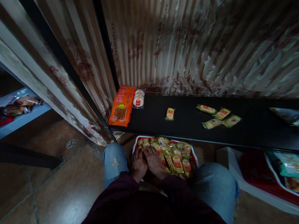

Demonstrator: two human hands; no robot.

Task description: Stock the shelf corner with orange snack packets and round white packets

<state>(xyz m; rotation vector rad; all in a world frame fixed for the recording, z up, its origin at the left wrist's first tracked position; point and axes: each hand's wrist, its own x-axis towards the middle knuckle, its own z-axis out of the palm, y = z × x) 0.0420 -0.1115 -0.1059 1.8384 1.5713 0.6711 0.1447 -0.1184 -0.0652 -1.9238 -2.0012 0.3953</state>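
Note:
A red tray with a white rim point(195, 156) sits low between my knees, filled with small wrapped snack packets point(177, 163) in clear and yellow wrappers with red labels. Over the tray's left part lies my left hand point(138, 165), its fingers stretched forward. Close beside it, my right hand point(154, 161) rests on the packets, fingers extended too. Both hands touch the packets at the left side, and their fingertips are dim. Neither appears to grip anything. The packets under the palms are hidden.
On the black shelf point(150, 117) lie an orange snack bag point(122, 106), a round-cracker packet point(138, 98), a single yellow packet point(170, 114) and several more packets point(221, 114). A white-rimmed red bin point(273, 171) holds bags at right. Metal posts point(106, 41) and a curtain point(157, 35) stand behind.

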